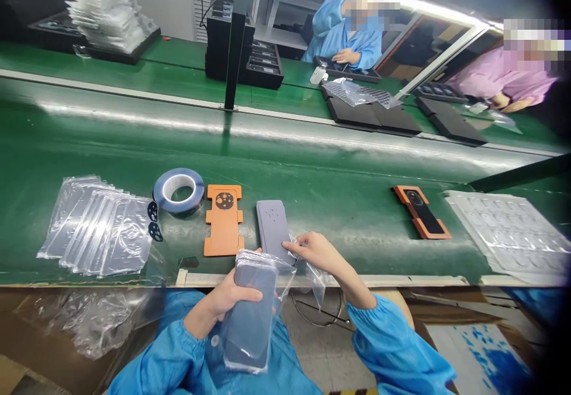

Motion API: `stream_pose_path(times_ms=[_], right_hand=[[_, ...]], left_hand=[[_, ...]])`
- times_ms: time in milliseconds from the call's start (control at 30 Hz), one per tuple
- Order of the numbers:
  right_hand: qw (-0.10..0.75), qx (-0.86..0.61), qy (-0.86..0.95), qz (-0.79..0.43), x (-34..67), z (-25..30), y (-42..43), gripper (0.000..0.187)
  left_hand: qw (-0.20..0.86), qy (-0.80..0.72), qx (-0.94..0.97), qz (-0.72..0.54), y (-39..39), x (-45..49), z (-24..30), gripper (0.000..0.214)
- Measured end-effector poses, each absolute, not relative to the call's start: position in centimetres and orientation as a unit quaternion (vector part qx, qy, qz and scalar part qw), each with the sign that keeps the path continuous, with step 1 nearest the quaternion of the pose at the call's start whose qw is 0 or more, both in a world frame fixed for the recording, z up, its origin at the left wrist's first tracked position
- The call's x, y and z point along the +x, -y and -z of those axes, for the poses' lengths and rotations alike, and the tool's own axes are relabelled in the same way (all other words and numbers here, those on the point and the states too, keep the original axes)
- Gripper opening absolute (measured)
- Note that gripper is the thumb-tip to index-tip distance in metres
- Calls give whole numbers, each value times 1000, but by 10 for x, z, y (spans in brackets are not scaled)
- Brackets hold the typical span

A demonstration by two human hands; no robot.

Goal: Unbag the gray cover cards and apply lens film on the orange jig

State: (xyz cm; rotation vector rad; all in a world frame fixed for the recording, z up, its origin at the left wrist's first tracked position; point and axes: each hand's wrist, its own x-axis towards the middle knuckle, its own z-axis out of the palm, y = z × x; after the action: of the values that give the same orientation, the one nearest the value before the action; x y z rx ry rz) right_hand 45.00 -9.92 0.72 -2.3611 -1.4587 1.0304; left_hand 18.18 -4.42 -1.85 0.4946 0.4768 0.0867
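Observation:
My left hand (229, 297) is wrapped round a stack of clear plastic sleeves (252, 317) with flat, phone-sized grey-blue panels inside, held in front of the bench edge. My right hand (319, 252) has its fingers curled on a crumpled clear plastic bag (317, 282), and a fingertip touches the lower edge of the lilac-grey phone back panels (274, 225). These lie stacked on the green bench, with camera holes at the top. Just left of them rests an orange phone-shaped fixture (224, 228) with a dark camera piece (224, 200) on it.
A roll of blue tape (178, 207) and a fan of bagged panels (102, 228) lie at left. At right are another orange fixture (422, 212) and clear blister trays (508, 234). A post (236, 38) stands ahead; two co-workers sit across.

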Motion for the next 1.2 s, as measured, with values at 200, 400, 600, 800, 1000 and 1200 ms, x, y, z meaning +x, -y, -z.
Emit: stream_pose_path(times_ms=[200,400,600,800,1000,1200], right_hand=[[68,-819,464,-331,469,-24,122,53],[232,-762,454,-399,467,-52,157,17],[353,-691,418,-472,382,-42,144,31],[312,-707,461,-437,341,-25,126,24],[438,-647,407,-473,377,-40,127,19],[280,-674,488,-478,371,-45,112,39]], left_hand=[[929,-261,254,-66,46,168,18,44],[915,-302,256,-80,47,147,21,42],[912,-296,274,-80,49,141,21,38],[918,-258,290,-79,45,137,15,38],[925,-265,262,-73,48,129,20,29],[868,-365,323,-93,50,129,26,39]])
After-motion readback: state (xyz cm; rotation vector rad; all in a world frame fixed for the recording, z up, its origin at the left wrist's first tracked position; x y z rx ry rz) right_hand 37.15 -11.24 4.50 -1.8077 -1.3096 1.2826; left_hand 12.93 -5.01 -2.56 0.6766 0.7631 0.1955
